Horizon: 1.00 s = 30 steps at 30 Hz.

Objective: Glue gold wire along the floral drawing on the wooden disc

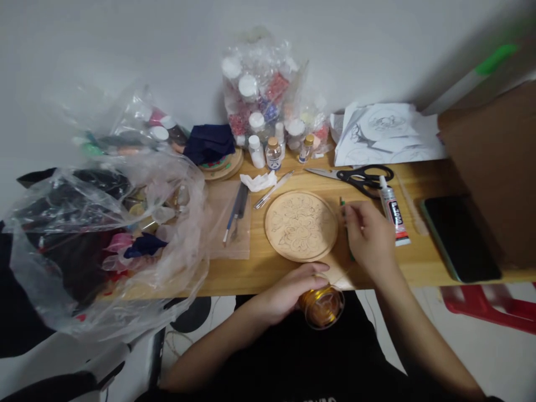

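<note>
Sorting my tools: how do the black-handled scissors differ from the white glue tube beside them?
The black-handled scissors lie flat across the desk, blades pointing left; the white glue tube runs front to back, nozzle pointing away. The scissors are dark metal and plastic; the tube is pale with printed lettering. Both rest untouched on the wooden desk, beyond the right hand.

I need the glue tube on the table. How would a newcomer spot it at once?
Start at the wooden table and find the round wooden disc with a carved flower pattern. Go right, past the right hand, to the glue tube lying just below the black scissors. It is the only clear tube with a white nozzle and a black and red label.
</note>
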Motion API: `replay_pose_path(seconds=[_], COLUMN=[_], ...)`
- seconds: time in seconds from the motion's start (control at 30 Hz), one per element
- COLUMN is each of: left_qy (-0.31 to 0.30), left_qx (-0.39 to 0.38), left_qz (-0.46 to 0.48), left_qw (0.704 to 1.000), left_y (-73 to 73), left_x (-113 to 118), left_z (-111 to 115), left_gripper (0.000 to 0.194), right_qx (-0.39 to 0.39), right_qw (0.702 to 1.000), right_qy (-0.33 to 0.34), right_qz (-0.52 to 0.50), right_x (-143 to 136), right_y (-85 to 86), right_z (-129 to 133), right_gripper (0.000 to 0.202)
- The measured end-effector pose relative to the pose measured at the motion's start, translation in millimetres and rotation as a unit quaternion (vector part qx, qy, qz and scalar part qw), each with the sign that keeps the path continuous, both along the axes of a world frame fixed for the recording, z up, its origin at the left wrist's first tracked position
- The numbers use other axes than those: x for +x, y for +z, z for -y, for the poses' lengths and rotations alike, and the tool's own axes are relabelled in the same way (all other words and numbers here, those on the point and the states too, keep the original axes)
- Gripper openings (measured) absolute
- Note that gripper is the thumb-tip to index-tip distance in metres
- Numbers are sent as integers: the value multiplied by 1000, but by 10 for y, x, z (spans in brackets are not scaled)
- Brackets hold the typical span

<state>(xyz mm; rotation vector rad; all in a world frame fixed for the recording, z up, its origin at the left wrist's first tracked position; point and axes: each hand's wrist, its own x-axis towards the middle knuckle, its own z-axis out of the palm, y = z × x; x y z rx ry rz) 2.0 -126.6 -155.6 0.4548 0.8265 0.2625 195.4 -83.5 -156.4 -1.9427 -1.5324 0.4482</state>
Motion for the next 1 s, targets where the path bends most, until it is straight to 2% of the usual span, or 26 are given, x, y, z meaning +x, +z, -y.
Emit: replay_pose_path(seconds=[0.07,0.17,0.27,0.43,0.57,0.67,0.8,0.9,1.0], left_qy=[5,-4,-7,0,-9,26,75,87,76], left_qx=[-8,-10,-6,52,45,41,21,14,41], left_qz=[10,8,7,-13,6,35,84,103,112], left_qw=[1000,1000,1000,999,999,998,993,991,990], left_y=[-15,-35,-36,50,114,114,110,121,127], left_x=[7,68,171,335,417,460,475,432,329], left_z=[4,13,16,-27,-87,-138,-209,-245,-266], left_gripper=[56,57,54,39,35,39,45,50,51], right_qx=[-10,-136,-232,-278,-277,-252,-229,-212,-191], right_qw=[998,982,955,930,911,898,876,863,862], right_qy=[-48,-65,-17,54,109,162,235,284,322], right_qz=[25,115,183,235,285,322,354,359,343], right_x=[100,227,266,227,157,44,-176,-383,-638], right_y=[20,49,74,215,412,529,601,650,747], right_z=[47,58,10,-140,-426,-712,-1023,-1149,-1198], right_gripper=[31,32,28,18,23,27,29,28,28])
